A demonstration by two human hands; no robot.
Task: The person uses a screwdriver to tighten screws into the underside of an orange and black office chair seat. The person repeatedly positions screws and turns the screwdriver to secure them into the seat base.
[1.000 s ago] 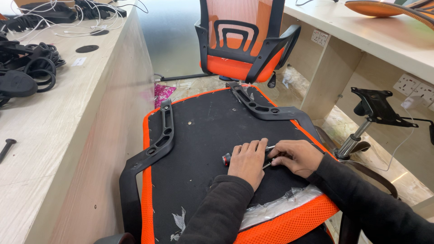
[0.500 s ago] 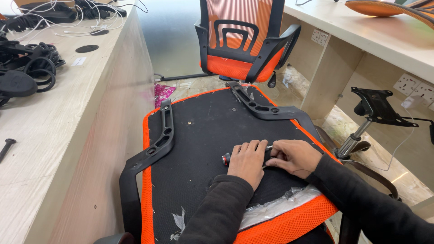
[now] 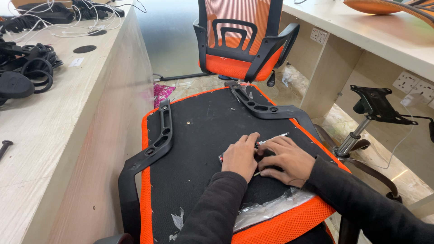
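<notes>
An upturned orange chair seat (image 3: 145, 180) lies in front of me, its black fabric underside (image 3: 199, 135) facing up. A black armrest bracket (image 3: 156, 144) runs along its left side and another bracket (image 3: 260, 107) along the far right. My left hand (image 3: 240, 156) rests palm down on the black underside, over a small tool with a red part (image 3: 220, 158). Right beside it, my right hand (image 3: 285, 159) curls around a thin silvery tool (image 3: 276, 137) whose tip sticks out past the fingers. Both sleeves are black.
A finished orange mesh chair (image 3: 244, 40) stands beyond the seat. A wooden bench (image 3: 54, 126) on the left carries black cables, round parts (image 3: 16, 84) and a bolt (image 3: 4, 147). A chair base with gas lift and black plate (image 3: 375, 108) stands at right under another desk. Clear plastic wrap (image 3: 271, 208) hangs at the seat's near edge.
Both hands stay at the same spot on the seat's underside; the fingers of the right hand shift slightly around the silvery tool.
</notes>
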